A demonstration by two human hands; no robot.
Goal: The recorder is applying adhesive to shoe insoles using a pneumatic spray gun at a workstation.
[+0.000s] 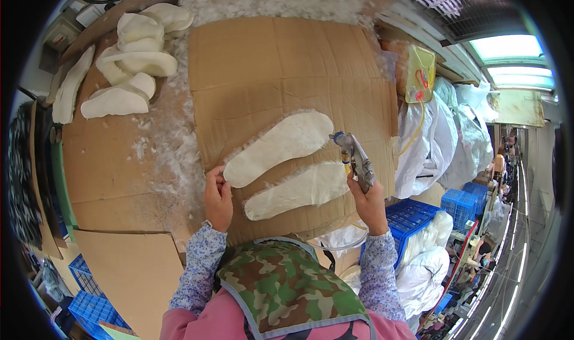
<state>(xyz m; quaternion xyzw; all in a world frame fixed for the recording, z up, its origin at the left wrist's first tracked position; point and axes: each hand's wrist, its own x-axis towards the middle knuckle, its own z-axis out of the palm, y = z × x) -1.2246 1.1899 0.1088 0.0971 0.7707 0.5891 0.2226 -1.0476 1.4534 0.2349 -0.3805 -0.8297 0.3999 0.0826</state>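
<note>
Two cream-white fleecy insoles lie side by side on a sheet of brown cardboard [269, 56]. My left hand [218, 200] pinches the heel end of the farther insole [281, 145] between thumb and fingers. Wrapped round the handle of a metal spray gun [356, 157] is my right hand [370, 207]. The gun's blue-ringed nozzle points left, close to the toe end of the farther insole. Nearer to me, the second insole [299, 190] has its right end beside the gun and my right hand. Whether anything leaves the nozzle cannot be seen.
Several more white insoles [131, 53] are heaped at the far left. Loose white fluff [170, 148] litters the table. A yellowish container [420, 74] with a hose stands at the right, near stuffed plastic bags [427, 145] and a blue crate [409, 220].
</note>
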